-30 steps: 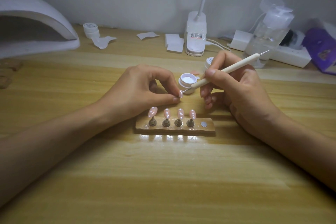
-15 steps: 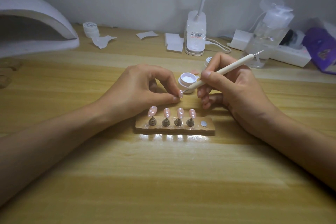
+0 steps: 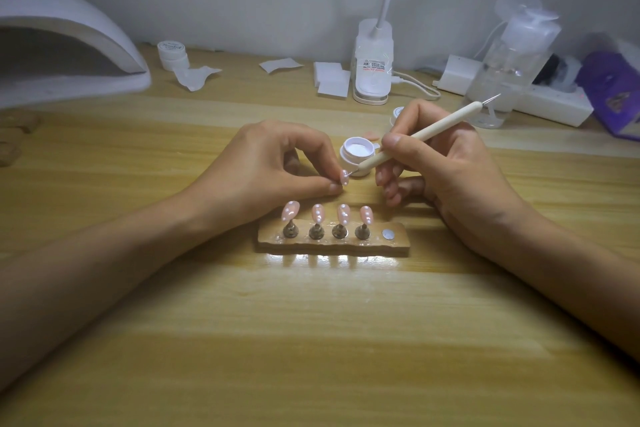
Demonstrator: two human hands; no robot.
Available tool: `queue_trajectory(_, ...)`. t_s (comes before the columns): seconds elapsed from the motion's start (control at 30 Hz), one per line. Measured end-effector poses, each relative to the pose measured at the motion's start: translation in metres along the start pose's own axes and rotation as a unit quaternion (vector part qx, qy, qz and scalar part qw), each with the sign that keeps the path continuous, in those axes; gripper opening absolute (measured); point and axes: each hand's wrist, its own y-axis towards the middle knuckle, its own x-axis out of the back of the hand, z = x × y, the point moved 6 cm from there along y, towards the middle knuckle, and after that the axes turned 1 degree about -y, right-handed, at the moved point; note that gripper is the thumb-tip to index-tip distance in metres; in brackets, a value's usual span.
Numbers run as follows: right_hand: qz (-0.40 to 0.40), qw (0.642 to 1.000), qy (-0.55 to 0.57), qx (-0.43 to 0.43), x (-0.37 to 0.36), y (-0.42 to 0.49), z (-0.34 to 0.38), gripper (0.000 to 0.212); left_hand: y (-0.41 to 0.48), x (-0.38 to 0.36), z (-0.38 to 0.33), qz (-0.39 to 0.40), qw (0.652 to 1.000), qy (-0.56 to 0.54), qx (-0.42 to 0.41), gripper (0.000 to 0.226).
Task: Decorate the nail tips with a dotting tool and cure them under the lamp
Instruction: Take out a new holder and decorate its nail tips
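Note:
My left hand (image 3: 273,166) pinches a small pink nail tip (image 3: 344,177) between thumb and forefinger, just above the wooden holder (image 3: 394,246). My right hand (image 3: 446,166) grips a cream dotting tool (image 3: 426,135) like a pen, and its metal point touches the held tip. Several pink nail tips (image 3: 325,213) with white dots stand on metal posts in the holder; its rightmost magnet spot is bare. An open white gel pot (image 3: 358,154) sits right behind the tool's point. The white curing lamp (image 3: 69,55) stands at the far left.
A desk-lamp base (image 3: 372,62) with a cable, white wipes (image 3: 332,80), a closed small jar (image 3: 172,54), a clear pump bottle (image 3: 512,55), a power strip (image 3: 554,104) and a purple packet (image 3: 613,90) line the back of the wooden table (image 3: 311,340).
My right hand has shifted slightly left and brought the tool's point from beside the gel pot onto the pinched nail tip. My left hand has stayed in place.

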Motion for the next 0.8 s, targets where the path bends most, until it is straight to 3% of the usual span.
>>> queue_trajectory(0.8, -0.013, 0.999, 0.019, 0.044, -0.0001, -0.0026, 0.0095, 0.021, -0.0002, -0.0013, 0.0037, 0.007, 0.999, -0.031, -0.008, 0.012)
